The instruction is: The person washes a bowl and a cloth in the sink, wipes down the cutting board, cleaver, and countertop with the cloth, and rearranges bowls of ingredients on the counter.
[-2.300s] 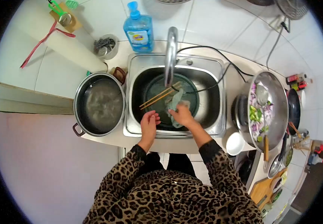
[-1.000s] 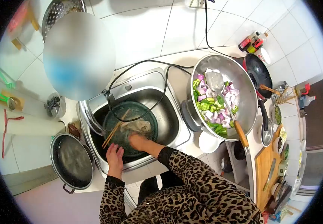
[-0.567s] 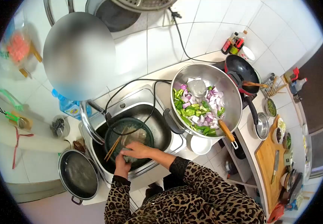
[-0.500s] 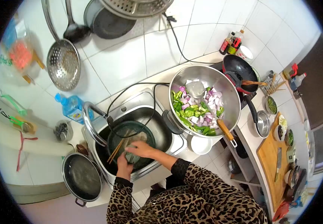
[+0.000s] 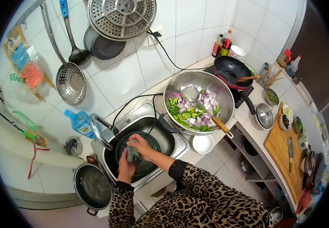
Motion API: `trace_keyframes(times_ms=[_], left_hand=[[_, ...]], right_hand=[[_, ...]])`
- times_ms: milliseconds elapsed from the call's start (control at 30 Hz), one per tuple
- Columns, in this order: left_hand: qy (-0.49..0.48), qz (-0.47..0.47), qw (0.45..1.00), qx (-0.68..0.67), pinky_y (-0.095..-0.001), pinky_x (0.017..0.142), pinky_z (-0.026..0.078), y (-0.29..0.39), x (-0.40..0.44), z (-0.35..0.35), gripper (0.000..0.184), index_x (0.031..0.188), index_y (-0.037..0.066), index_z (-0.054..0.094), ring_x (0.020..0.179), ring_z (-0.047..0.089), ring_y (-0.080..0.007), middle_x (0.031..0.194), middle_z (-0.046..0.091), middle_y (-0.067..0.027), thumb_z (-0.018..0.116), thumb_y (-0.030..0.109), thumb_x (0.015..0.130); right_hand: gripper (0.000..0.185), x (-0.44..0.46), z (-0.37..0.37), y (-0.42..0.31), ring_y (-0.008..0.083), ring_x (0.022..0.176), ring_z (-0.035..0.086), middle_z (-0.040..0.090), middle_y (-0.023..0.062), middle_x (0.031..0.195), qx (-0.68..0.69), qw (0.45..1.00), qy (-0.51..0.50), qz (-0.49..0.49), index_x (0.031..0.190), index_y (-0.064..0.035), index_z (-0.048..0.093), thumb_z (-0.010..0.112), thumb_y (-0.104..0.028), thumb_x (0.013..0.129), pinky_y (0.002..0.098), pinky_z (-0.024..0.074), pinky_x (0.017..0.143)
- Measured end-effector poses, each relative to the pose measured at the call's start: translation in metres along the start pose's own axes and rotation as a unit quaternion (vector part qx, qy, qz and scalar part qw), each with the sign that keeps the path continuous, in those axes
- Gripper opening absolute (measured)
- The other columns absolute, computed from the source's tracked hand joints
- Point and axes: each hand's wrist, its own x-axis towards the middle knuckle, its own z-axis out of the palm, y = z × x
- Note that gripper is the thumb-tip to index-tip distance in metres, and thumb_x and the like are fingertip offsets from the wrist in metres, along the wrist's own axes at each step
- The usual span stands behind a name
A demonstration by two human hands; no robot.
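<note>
Over the sink (image 5: pixel 169 141), my left hand (image 5: pixel 126 167) and my right hand (image 5: pixel 141 147) are both closed around a bunched grey-green cloth (image 5: pixel 134 155). The right hand grips it from above, the left from below. Beneath them, a dark round basin (image 5: pixel 155 146) sits inside the sink, partly covered by my hands and forearm. The curved faucet (image 5: pixel 96 127) stands just left of my hands. A black cable crosses the sink's back edge.
Right of the sink stands a large steel pan (image 5: pixel 225 89) of chopped onion and green pepper, with a wooden-handled cleaver-like turner (image 5: pixel 220 124) in it. A white bowl (image 5: pixel 203 144), a black pot (image 5: pixel 93 186), a wok (image 5: pixel 231 68) and a cutting board (image 5: pixel 282 152) with a knife (image 5: pixel 291 152) are nearby.
Both hands have risen slightly from the basin with the cloth, which is now bunched more tightly between them. The chopsticks seen in the basin are now mostly hidden. The view has shifted.
</note>
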Motion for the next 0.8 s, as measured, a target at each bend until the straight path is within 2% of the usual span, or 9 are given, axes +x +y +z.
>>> trace_keyframes(times_ms=[67, 100, 233, 300, 333, 400, 567, 633, 800], left_hand=[[-0.07, -0.079, 0.992, -0.065, -0.0358, 0.089, 0.043, 0.014, -0.012, 0.013, 0.04, 0.115, 0.009, 0.052, 0.103, 0.055, -0.0197, 0.11, 0.058, -0.0054, 0.047, 0.041, 0.093], [-0.088, -0.06, 0.992, -0.064, -0.0399, 0.088, 0.045, 0.013, -0.013, 0.014, 0.047, 0.12, 0.01, 0.048, 0.105, 0.054, -0.0206, 0.115, 0.056, -0.0047, 0.048, 0.047, 0.09], [-0.148, -0.109, 0.981, -0.068, -0.0447, 0.082, 0.05, 0.026, -0.014, -0.004, 0.045, 0.122, 0.012, 0.045, 0.106, 0.053, -0.0245, 0.118, 0.051, -0.0075, 0.05, 0.044, 0.09], [-0.192, -0.094, 0.969, 0.128, -0.0421, 0.071, 0.051, 0.038, -0.011, -0.009, 0.044, 0.122, 0.011, 0.043, 0.096, 0.055, -0.0219, 0.117, 0.05, -0.0066, 0.061, 0.029, 0.086], [-0.193, -0.092, 0.968, 0.128, -0.0421, 0.071, 0.051, 0.041, -0.012, -0.006, 0.044, 0.122, 0.011, 0.043, 0.096, 0.055, -0.0219, 0.117, 0.05, -0.0066, 0.061, 0.029, 0.086], [-0.111, -0.103, 0.948, 0.28, -0.0363, 0.067, 0.048, 0.056, -0.025, 0.016, 0.049, 0.122, 0.01, 0.041, 0.088, 0.054, -0.0172, 0.115, 0.049, -0.006, 0.066, 0.017, 0.081], [-0.153, -0.008, 0.89, 0.43, -0.034, 0.067, 0.045, 0.044, -0.007, 0.009, 0.056, 0.122, 0.006, 0.041, 0.093, 0.054, -0.0179, 0.109, 0.054, -0.0084, 0.07, 0.021, 0.076], [-0.117, 0.307, 0.672, 0.664, -0.0404, 0.068, 0.047, 0.028, 0.006, -0.005, 0.068, 0.125, -0.001, 0.033, 0.097, 0.058, -0.0337, 0.108, 0.057, -0.0182, 0.069, 0.015, 0.07], [-0.013, 0.277, 0.612, 0.741, -0.0482, 0.063, 0.047, 0.024, -0.031, 0.014, 0.057, 0.127, -0.002, 0.029, 0.081, 0.059, -0.0423, 0.104, 0.058, -0.0206, 0.057, 0.014, 0.079]], right_hand=[[0.019, -0.003, 0.014, -0.018, 0.0108, 0.082, 0.054, 0.057, 0.0041, 0.09, 0.022, 0.999, -0.031, 0.038, 0.1, -0.0035, 0.055, 0.058, -0.013, 0.083, 0.0269, 0.0456, 0.072], [0.018, -0.001, 0.016, -0.02, 0.0114, 0.08, 0.054, 0.057, 0.0041, 0.088, 0.047, 0.994, -0.062, 0.08, 0.099, -0.0039, 0.056, 0.056, -0.01, 0.082, 0.0277, 0.0463, 0.07], [0.019, 0.009, 0.026, -0.028, 0.0128, 0.075, 0.056, 0.057, 0.0051, 0.086, -0.09, 0.991, -0.097, 0.007, 0.098, -0.0035, 0.057, 0.052, -0.005, 0.08, 0.0279, 0.0468, 0.069], [0.021, 0.01, 0.029, -0.036, 0.0148, 0.072, 0.057, 0.058, 0.0065, 0.083, -0.104, 0.983, -0.142, 0.051, 0.095, -0.0026, 0.058, 0.049, 0.0, 0.076, 0.0278, 0.0468, 0.069], [0.021, 0.011, 0.031, -0.037, 0.0148, 0.072, 0.057, 0.058, 0.0065, 0.083, -0.105, 0.983, -0.142, 0.05, 0.095, -0.0026, 0.058, 0.049, 0.0, 0.076, 0.0278, 0.0468, 0.069], [0.019, 0.015, 0.034, -0.031, 0.0159, 0.073, 0.057, 0.059, 0.0068, 0.079, -0.239, 0.96, -0.136, -0.053, 0.089, -0.0016, 0.061, 0.049, 0.003, 0.074, 0.0272, 0.0462, 0.069], [0.018, 0.019, 0.039, -0.017, 0.019, 0.077, 0.059, 0.062, 0.0083, 0.079, -0.313, 0.941, -0.026, -0.123, 0.083, -0.003, 0.063, 0.052, 0.005, 0.07, 0.0292, 0.0462, 0.07], [0.018, 0.024, 0.039, -0.007, 0.022, 0.079, 0.059, 0.063, 0.0106, 0.082, -0.323, 0.934, 0.038, -0.148, 0.082, -0.0036, 0.063, 0.054, 0.004, 0.068, 0.031, 0.0464, 0.073], [0.016, 0.009, 0.05, -0.002, 0.0235, 0.078, 0.059, 0.062, 0.0115, 0.08, -0.298, 0.938, 0.155, -0.08, 0.085, -0.0035, 0.06, 0.055, 0.0, 0.071, 0.0311, 0.0464, 0.072]])
